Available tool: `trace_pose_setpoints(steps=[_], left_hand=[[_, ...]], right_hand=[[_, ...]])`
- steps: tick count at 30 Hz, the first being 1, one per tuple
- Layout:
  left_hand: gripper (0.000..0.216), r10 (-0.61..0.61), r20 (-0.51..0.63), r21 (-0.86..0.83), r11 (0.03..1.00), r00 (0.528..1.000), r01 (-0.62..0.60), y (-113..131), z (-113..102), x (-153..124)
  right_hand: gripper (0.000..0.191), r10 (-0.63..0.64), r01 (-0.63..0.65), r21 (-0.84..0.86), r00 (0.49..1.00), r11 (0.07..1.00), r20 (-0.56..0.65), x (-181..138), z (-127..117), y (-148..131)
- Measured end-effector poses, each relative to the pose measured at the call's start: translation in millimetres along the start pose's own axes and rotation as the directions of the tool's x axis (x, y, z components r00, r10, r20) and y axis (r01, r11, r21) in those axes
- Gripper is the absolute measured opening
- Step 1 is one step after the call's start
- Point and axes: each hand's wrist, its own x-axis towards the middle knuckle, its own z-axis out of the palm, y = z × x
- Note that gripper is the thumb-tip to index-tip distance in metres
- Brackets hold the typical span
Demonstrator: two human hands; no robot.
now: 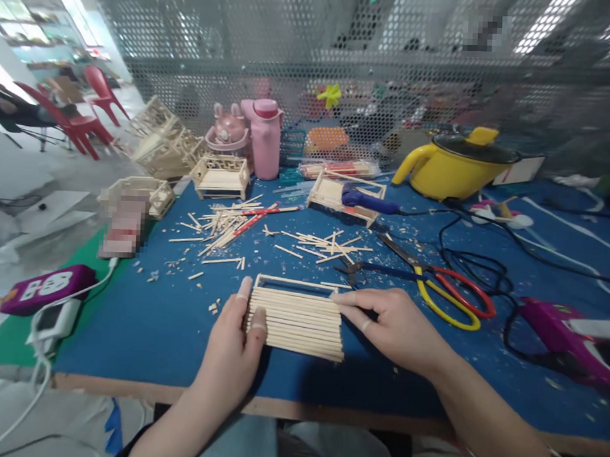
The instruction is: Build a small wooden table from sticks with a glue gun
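Note:
A flat panel of wooden sticks [298,323], laid side by side on a thin frame, sits at the front middle of the blue work surface. My left hand [233,346] grips its left end, thumb on top and fingers along the edge. At the upper right corner, my right hand [394,321] pinches the stick end between thumb and forefinger; whether it holds a separate stick cannot be made out. Pale wraps cover some fingertips. Beyond the panel lie loose cut sticks [329,245], blue-handled pliers [383,270] and scissors with red and yellow handles [447,297].
A blue glue gun [370,201] rests against a small stick-built frame [326,192]. Behind are a stick-built bed [221,177], pink jug [266,140] and yellow pot [444,170]. Black cables [464,251] loop at right; a phone [123,225] and power bank [56,320] are left.

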Motion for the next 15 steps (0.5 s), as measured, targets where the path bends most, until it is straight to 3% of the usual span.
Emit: trace_pose_setpoints(steps=[5, 9, 15], left_hand=[[0.043, 0.026, 0.003, 0.002, 1.0, 1.0, -0.026, 3, 0, -5], [0.044, 0.053, -0.038, 0.188, 0.981, 0.998, -0.045, 1, -2, -15], [0.042, 0.089, -0.046, 0.324, 0.944, 0.995, -0.069, 0, -2, -16]], right_hand=[[0.029, 0.099, -0.102, -0.058, 0.993, 0.993, -0.06, -6, 3, -15], [0.027, 0.192, -0.193, 0.009, 0.972, 0.981, -0.136, -12, 14, -28], [0.03, 0.383, -0.338, 0.191, 0.87, 0.922, -0.311, -17, 41, -36]])
